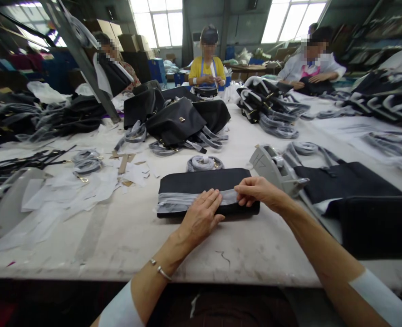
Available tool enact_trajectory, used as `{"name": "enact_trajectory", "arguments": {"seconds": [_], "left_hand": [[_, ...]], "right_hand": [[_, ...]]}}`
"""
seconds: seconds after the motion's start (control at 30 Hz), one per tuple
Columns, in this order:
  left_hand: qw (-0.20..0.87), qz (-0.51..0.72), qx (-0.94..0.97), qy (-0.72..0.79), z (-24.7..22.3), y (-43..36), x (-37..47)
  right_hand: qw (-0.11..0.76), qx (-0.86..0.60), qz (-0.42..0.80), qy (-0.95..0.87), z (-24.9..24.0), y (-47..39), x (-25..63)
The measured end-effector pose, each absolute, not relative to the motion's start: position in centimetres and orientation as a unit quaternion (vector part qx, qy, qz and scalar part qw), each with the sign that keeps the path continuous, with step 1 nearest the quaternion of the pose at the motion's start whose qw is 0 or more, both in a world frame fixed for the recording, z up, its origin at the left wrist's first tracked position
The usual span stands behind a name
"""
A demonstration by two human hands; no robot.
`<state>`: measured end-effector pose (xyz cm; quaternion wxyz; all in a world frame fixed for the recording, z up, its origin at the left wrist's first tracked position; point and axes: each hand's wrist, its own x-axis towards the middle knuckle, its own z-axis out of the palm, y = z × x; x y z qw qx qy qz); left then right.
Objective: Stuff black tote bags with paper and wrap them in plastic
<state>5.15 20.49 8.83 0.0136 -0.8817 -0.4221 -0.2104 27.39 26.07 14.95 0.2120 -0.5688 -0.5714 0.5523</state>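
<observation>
A folded black bag (201, 180) lies flat on the table in front of me. Along its front runs a strap wrapped in greyish film (174, 202). My left hand (203, 211) rests on this strap with its fingers stretched out flat. Closed in a pinch, my right hand (253, 190) grips the right end of the filmy strap at the bag's right side. Just behind the bag sits a coiled wrapped strap (205, 163) with a gold clasp. A grey tape dispenser (276, 168) stands to the right, close behind my right hand.
Black bags (177, 120) are heaped at the middle back, and more wrapped bags (265, 102) are piled behind right. Another black bag (350, 181) lies at right. Paper scraps (133, 175) and a second dispenser (10, 200) are at left. Several people work across the table (119, 254).
</observation>
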Motion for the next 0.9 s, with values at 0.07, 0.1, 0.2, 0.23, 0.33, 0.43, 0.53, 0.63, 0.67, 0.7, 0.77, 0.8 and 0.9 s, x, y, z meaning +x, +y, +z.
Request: {"name": "enact_trajectory", "arguments": {"seconds": [0.07,0.1,0.2,0.23,0.33,0.43,0.53,0.63,0.67,0.7,0.77,0.8,0.9], "left_hand": [[0.008,-0.209,-0.882,-0.422,8.7,20.3,5.0],[0.005,-0.210,-0.882,-0.422,8.7,20.2,5.0],[0.000,-0.211,-0.881,-0.424,8.6,20.2,5.1],[-0.001,-0.210,-0.881,-0.424,8.5,20.2,5.1],[-0.004,-0.201,-0.883,-0.425,8.3,20.3,5.1],[-0.004,-0.201,-0.885,-0.420,8.1,20.2,5.0],[0.001,-0.209,-0.884,-0.419,7.9,20.2,5.0],[0.003,-0.216,-0.880,-0.423,7.8,20.2,5.1],[0.003,-0.218,-0.879,-0.423,7.7,20.2,5.1],[0.002,-0.220,-0.879,-0.422,7.7,20.2,5.1],[0.002,-0.221,-0.881,-0.419,7.7,20.2,5.1],[0.003,-0.221,-0.882,-0.417,7.7,20.2,5.1],[0.008,-0.217,-0.881,-0.420,7.7,20.2,5.2]], "right_hand": [[0.296,-0.557,0.571,-0.525,15.0,25.6,28.7],[0.314,-0.562,0.563,-0.519,15.1,25.3,29.0],[0.274,-0.592,0.520,-0.552,15.0,24.0,28.5],[0.246,-0.608,0.497,-0.568,15.0,23.7,27.9],[0.165,-0.659,0.382,-0.626,15.0,23.1,25.7],[0.106,-0.677,0.250,-0.684,15.2,23.2,24.0],[0.082,-0.678,0.188,-0.706,15.3,23.4,23.7],[0.071,-0.687,0.160,-0.706,15.8,23.7,25.2],[0.071,-0.698,0.158,-0.694,16.1,23.8,26.0],[0.077,-0.713,0.163,-0.678,16.4,23.7,26.8],[0.104,-0.735,0.184,-0.644,17.1,23.5,27.9],[0.122,-0.736,0.190,-0.638,17.4,23.3,28.0],[0.141,-0.708,0.139,-0.678,17.3,22.6,26.5]]}}
